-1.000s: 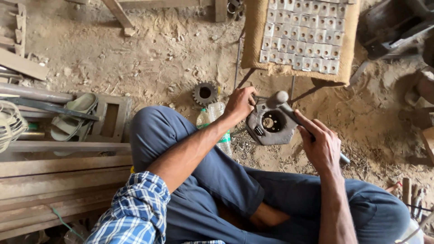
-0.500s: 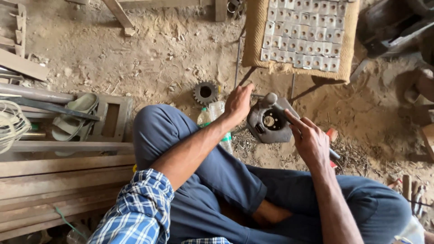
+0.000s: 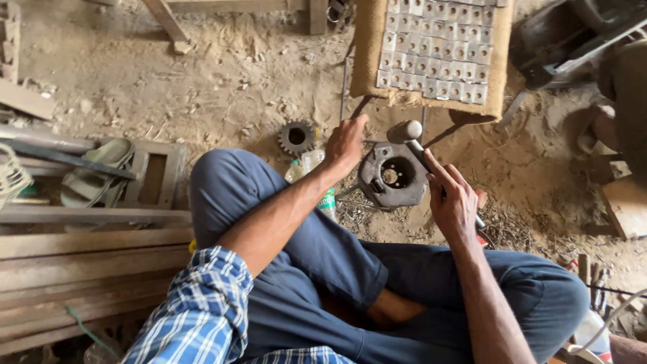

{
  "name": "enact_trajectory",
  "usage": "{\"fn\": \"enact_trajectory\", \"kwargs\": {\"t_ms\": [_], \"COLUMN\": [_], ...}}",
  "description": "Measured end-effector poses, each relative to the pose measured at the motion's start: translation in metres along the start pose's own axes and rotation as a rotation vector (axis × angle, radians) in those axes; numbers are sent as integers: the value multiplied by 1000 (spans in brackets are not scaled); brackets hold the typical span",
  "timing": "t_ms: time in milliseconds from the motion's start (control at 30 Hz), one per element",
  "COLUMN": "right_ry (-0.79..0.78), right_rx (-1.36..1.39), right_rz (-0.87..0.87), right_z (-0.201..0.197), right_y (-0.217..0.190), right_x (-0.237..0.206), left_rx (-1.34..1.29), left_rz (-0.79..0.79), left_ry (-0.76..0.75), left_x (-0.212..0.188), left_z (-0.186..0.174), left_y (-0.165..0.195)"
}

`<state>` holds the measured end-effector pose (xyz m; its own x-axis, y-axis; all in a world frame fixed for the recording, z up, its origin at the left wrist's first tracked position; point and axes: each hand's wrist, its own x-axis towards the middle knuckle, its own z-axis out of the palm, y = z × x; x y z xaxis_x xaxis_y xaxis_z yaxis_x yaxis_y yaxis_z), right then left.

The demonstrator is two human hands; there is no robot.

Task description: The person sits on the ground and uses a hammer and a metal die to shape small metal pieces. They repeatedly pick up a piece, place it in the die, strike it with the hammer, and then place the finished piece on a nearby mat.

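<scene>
A clear plastic bottle (image 3: 312, 162) with a green label band lies on the sandy ground just beside the person's raised left knee, its label (image 3: 328, 201) partly hidden by the forearm. Far in the scene, right of centre, a padded tan board (image 3: 369, 47) carries rows of small square silvery pieces (image 3: 431, 40). The left hand (image 3: 346, 143) reaches forward from a bare forearm crossing over the knee; its fingers are curled together, and the fingertips seem to pinch something thin at the far left edge of the round dark metal housing (image 3: 394, 176), though what it is cannot be told. That housing sits on the ground between the two hands, its central hole facing up. The right hand (image 3: 453, 202), near and to the right of it, is wrapped around the handle of a hammer (image 3: 418, 145), fingers closed tight, index finger laid along the shaft; the grey head hovers over the housing's far rim. A toothed gear (image 3: 296, 137) lies on the sand left of the left hand. Wooden planks (image 3: 87, 256) are stacked at the near left.
</scene>
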<state>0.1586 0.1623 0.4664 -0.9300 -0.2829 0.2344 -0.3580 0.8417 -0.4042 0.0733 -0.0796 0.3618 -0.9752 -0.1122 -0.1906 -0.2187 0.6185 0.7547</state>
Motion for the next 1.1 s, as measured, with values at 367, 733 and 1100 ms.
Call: {"fn": "enact_trajectory", "kwargs": {"t_ms": [367, 733, 1100], "right_ry": [-68, -113, -235], "right_rx": [99, 109, 177], "right_rz": [-62, 65, 205], "right_z": [4, -7, -6], "right_y": [4, 30, 48], "right_x": [-1, 11, 17], "left_rx": [115, 223, 338], "left_rz": [294, 365, 285], "left_ry": [80, -51, -199], "left_x": [2, 8, 3], "left_z": [15, 41, 32], "left_y": [-10, -17, 3]}}
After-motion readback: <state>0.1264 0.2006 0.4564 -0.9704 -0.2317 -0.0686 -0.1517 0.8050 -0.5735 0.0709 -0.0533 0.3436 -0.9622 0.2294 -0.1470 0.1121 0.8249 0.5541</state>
